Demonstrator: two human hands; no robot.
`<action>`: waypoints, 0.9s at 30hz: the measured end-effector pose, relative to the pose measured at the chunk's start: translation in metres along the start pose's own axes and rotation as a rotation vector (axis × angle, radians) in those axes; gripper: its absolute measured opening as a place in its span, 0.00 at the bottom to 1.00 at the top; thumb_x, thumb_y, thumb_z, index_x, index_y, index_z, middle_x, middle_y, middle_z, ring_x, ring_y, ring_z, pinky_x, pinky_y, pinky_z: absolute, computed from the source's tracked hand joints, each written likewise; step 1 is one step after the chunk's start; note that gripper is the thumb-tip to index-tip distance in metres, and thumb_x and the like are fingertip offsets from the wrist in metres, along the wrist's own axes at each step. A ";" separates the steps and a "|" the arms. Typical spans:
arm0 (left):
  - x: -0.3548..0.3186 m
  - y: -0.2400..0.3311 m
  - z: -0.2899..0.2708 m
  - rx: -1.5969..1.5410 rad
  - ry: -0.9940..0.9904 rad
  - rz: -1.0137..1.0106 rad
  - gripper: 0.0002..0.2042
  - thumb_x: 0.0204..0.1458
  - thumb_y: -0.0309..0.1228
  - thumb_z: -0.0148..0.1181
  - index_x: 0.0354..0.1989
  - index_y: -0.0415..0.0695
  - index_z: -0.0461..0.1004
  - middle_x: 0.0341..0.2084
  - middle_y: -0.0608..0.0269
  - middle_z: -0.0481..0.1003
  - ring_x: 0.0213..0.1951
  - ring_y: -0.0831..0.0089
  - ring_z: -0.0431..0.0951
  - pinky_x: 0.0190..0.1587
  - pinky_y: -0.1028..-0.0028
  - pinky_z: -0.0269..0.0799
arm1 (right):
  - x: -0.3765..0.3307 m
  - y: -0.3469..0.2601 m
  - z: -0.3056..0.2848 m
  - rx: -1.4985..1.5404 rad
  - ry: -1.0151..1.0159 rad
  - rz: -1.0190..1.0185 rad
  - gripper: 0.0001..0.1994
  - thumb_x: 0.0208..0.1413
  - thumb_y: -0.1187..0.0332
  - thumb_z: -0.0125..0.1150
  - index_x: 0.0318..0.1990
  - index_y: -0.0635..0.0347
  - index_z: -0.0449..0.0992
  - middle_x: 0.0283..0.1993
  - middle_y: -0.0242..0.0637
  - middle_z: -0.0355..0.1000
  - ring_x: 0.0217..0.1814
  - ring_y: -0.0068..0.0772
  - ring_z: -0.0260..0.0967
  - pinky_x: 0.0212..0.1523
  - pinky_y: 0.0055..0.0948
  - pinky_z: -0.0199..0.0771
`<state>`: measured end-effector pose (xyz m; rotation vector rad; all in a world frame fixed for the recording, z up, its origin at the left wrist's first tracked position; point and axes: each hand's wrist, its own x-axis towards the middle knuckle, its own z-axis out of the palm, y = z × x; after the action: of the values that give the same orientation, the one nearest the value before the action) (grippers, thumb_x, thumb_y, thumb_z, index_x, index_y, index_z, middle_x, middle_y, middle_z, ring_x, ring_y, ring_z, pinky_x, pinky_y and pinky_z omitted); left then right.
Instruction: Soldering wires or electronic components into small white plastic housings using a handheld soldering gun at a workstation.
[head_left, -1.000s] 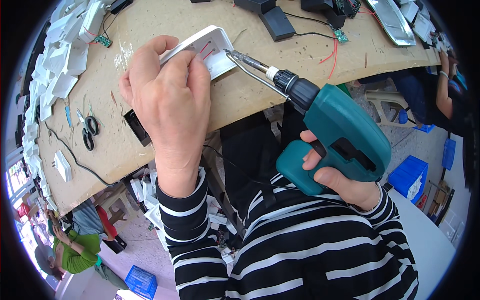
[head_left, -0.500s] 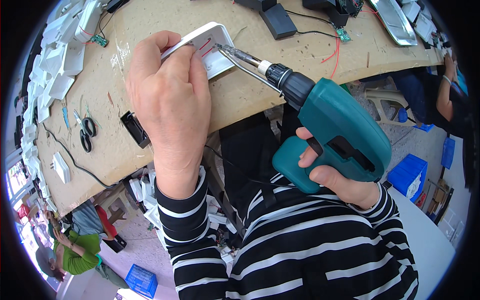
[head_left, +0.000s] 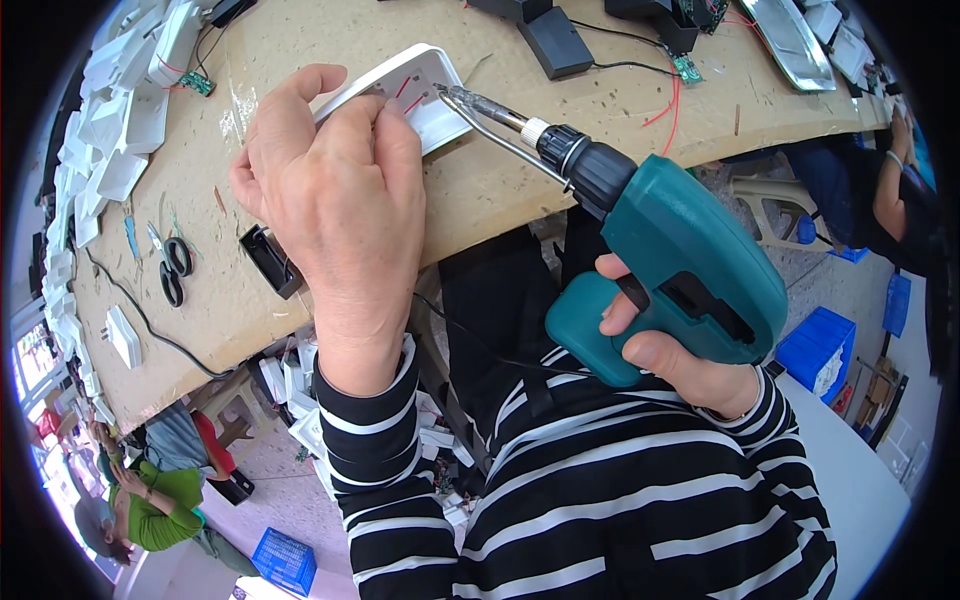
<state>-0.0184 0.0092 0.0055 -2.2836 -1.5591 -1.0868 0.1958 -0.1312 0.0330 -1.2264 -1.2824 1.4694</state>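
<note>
Surroundings bend away into a black rim that cuts off the edges: at right a co-worker's bare arm point(head_left: 888, 205) shows while the body fades into the dark, and at lower left a person in green point(head_left: 170, 500) appears small. Blue crates point(head_left: 815, 355) stand on the speckled floor point(head_left: 320, 515). Across the upper part spreads the tan worktop point(head_left: 215, 320), taped and strewn with dark specks; a heap of white shells point(head_left: 120, 120) lines its left side, overlapping so that single ones are hard to make out, and on the far side lie a silver tray point(head_left: 800, 60) and black boxes point(head_left: 553, 45), some cropped by the top edge. The teal gun-shaped tool point(head_left: 690, 250) has its handle partly hidden behind the right grip point(head_left: 690, 375), which is wrapped around it. The left grip point(head_left: 345, 200) is curled onto the white housing point(head_left: 432, 125), tilted with its open side up; knuckles cover the housing's left part, so whether the fingertips pinch anything else cannot be told. Near that wrist is a small black case point(head_left: 265, 258), and farther left, scissors point(head_left: 167, 262). Smallest are two red wires point(head_left: 405, 87) inside the housing and the tool's metal tip point(head_left: 470, 98) near them; whether they touch is too fine to see.
</note>
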 end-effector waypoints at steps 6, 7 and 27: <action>0.000 0.002 0.001 0.023 0.006 0.005 0.04 0.42 0.27 0.58 0.23 0.42 0.79 0.39 0.62 0.73 0.42 0.66 0.70 0.48 0.62 0.54 | 0.000 0.000 -0.001 -0.050 -0.013 0.007 0.33 0.51 0.67 0.66 0.63 0.64 0.56 0.56 0.46 0.66 0.44 0.27 0.71 0.49 0.29 0.71; 0.001 0.002 0.001 0.025 0.001 0.004 0.04 0.42 0.27 0.58 0.23 0.42 0.79 0.39 0.62 0.73 0.42 0.65 0.70 0.48 0.62 0.54 | 0.000 0.000 -0.001 -0.050 -0.013 0.007 0.33 0.51 0.67 0.66 0.63 0.64 0.56 0.56 0.46 0.66 0.44 0.27 0.71 0.49 0.29 0.71; 0.001 0.004 0.001 -0.019 -0.047 -0.023 0.05 0.41 0.26 0.57 0.24 0.40 0.79 0.39 0.60 0.73 0.43 0.63 0.70 0.48 0.63 0.55 | 0.010 0.003 0.011 -0.074 0.030 0.019 0.33 0.52 0.69 0.65 0.63 0.59 0.56 0.55 0.42 0.67 0.43 0.24 0.70 0.47 0.27 0.72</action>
<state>-0.0143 0.0081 0.0065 -2.3258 -1.6025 -1.0660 0.1835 -0.1240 0.0284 -1.3074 -1.3187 1.4233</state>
